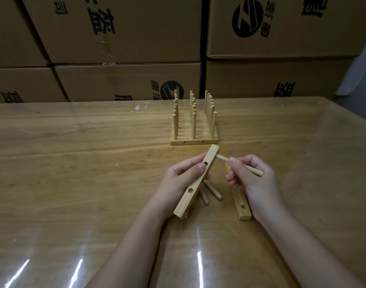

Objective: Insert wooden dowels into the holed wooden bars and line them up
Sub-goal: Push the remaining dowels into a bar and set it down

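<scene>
Now gripping tilted holed bar (195, 183) in left hand (181, 176), pinching dowel (255, 171) in right hand (251, 175), tip perhaps touching bar; loose dowels (214, 191) half-hidden beneath, spare bar (240, 201) behind right hand, pegged rack (194, 140) beyond.

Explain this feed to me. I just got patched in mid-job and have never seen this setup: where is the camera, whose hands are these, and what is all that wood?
There is no machine here. A person works with bare hands, and the single camera sits on their head, looking forward and down.

The left hand holds a holed wooden bar tilted above the table. The right hand pinches a dowel, its tip at the bar's far end.

Farther back stands a block of finished bars, side by side, with dowels upright in three rows. Under the hands lie a few loose dowels and, to the right, a spare bar. Cardboard boxes are stacked behind.
</scene>
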### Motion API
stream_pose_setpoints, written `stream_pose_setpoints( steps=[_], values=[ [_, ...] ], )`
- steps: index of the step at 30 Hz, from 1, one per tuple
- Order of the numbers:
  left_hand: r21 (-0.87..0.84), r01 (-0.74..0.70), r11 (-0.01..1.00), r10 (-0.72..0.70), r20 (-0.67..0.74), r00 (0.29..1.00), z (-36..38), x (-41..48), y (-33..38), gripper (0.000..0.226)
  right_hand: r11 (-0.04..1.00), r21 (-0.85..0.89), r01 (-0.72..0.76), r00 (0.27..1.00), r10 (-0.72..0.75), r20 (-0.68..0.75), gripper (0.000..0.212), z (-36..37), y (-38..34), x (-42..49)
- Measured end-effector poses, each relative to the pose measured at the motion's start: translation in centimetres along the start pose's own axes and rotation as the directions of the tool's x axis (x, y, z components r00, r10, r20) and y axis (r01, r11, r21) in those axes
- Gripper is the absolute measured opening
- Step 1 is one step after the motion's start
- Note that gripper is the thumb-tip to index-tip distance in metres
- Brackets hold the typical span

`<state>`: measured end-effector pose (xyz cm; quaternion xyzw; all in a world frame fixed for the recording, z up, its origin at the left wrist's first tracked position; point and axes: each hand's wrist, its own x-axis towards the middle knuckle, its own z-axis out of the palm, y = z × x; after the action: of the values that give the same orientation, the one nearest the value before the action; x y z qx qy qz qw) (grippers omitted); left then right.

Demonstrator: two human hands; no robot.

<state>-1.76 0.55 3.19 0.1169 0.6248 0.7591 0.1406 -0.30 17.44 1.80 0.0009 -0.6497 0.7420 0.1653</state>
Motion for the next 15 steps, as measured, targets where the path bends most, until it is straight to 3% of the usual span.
stream_pose_setpoints(
  steps=[5,8,12,15],
  values=[
    [0.002,0.004,1.0,-0.004,-0.02,1.0,-0.24,0.13,0.15,0.028,1.0,0.027,-0.013,0.999,0.012,0.038,0.007,0.2,-0.06,-0.21],
    [-0.02,0.006,1.0,-0.007,-0.057,0.998,-0.27,0.31,0.24,0.029,0.999,0.048,0.012,0.999,-0.014,0.039,0.024,0.37,-0.24,-0.4],
    [-0.066,-0.004,0.998,-0.003,-0.099,0.995,-0.51,0.39,0.07,0.023,0.972,-0.103,0.21,0.972,-0.219,-0.086,0.019,0.07,-0.55,-0.5],
    [-0.053,-0.005,0.999,-0.001,-0.113,0.994,-0.73,0.37,-0.01,0.027,0.918,-0.255,0.303,0.939,-0.333,-0.084,0.013,-0.13,-0.46,-0.53]
  ],
)
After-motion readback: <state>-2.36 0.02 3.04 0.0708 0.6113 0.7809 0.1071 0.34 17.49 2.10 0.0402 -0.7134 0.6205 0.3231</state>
